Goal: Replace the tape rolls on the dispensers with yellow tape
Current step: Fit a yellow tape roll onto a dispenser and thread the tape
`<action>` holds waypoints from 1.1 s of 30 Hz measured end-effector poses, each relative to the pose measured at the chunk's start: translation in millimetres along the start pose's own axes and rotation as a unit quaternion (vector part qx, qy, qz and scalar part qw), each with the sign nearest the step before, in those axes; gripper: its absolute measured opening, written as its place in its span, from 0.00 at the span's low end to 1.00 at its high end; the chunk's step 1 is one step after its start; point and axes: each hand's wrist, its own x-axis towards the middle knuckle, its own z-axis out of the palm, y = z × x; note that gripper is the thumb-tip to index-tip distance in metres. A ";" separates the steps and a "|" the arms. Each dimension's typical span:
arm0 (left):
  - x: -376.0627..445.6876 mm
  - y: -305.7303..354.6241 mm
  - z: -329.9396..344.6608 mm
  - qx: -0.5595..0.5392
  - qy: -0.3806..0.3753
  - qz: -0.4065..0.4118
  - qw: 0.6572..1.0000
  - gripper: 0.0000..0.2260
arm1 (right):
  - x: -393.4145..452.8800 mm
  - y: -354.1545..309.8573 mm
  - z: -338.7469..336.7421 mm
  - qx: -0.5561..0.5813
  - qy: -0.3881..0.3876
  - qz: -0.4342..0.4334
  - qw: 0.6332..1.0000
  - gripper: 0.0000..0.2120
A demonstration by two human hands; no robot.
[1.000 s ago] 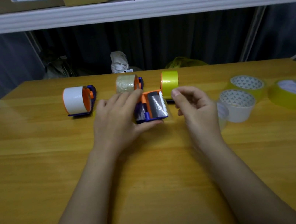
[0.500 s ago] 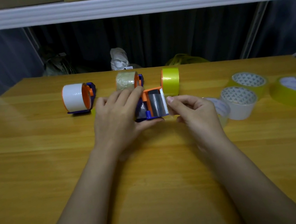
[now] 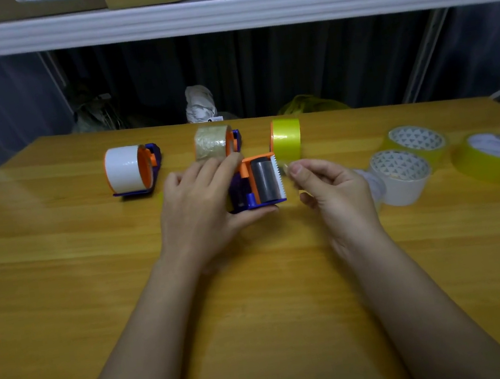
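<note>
My left hand (image 3: 202, 206) grips a blue and orange tape dispenser (image 3: 261, 184) lying on the wooden table (image 3: 58, 269); its grey roller and toothed blade face right. The roll on it is hidden under my palm. My right hand (image 3: 330, 189) sits just right of the blade, thumb and forefinger pinched on a thin translucent tape end (image 3: 285, 165). Behind stand a dispenser with white tape (image 3: 126, 172), one with clear brownish tape (image 3: 213, 142) and one with yellow tape (image 3: 288, 137).
Loose rolls lie at the right: a white roll (image 3: 402, 176), a yellow roll (image 3: 416, 140), another yellow roll (image 3: 494, 157), and a clear roll (image 3: 374, 184) partly behind my right hand. A white shelf (image 3: 214, 14) with boxes runs overhead beyond the table.
My right hand went left to the blade of the held dispenser, then drew back slightly to the right with fingers pinched. My left hand kept its grip.
</note>
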 end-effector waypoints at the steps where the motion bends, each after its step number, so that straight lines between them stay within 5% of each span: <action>1: -0.4 0.2 0.1 -0.008 -0.001 -0.002 1.000 0.36 | 0.3 -0.1 -0.1 0.015 -0.009 0.013 1.000 0.03; 33: -1.0 8.5 -1.4 -0.092 -0.004 -0.027 0.995 0.36 | 2.0 1.3 1.7 0.085 -0.072 0.085 0.990 0.07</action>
